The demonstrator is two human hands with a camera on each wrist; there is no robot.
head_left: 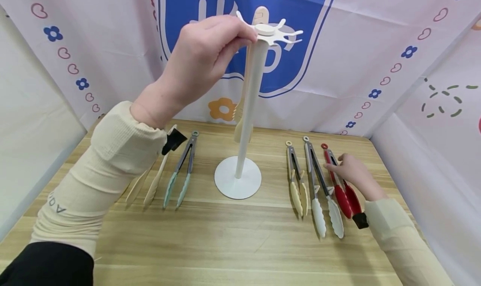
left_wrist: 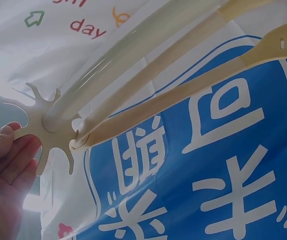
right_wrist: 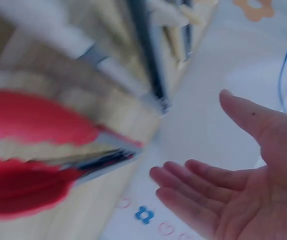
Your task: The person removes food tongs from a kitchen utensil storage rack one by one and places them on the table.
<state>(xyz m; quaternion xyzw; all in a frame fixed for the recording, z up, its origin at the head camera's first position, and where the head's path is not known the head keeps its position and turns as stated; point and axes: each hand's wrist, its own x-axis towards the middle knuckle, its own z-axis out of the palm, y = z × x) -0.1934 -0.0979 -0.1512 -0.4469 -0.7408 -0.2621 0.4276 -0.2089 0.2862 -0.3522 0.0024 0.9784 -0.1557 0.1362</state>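
My left hand (head_left: pixel 210 48) pinches one hook of the white utensil stand (head_left: pixel 249 110) at its top. In the left wrist view, thumb and fingers hold that hook arm, and a beige slotted utensil (left_wrist: pixel 178 97) hangs from the hook rack (left_wrist: pixel 38 120) with another behind it. Over at the right, my right hand (head_left: pixel 355 175) hovers by the red-tipped tongs (head_left: pixel 343 198). The right wrist view shows its fingers loosely extended, apart from the tongs, holding nothing. Left of the red pair lie white-tipped tongs (head_left: pixel 318 217) and cream-tipped tongs (head_left: pixel 294 194).
Teal-tipped tongs (head_left: pixel 170 188) lie left of the stand's round base (head_left: pixel 225 181). Beside them, cream utensils (head_left: pixel 153 188) are partly hidden behind my left sleeve. A printed cloth (head_left: pixel 124 48) hangs behind the wooden table (head_left: pixel 225 244).
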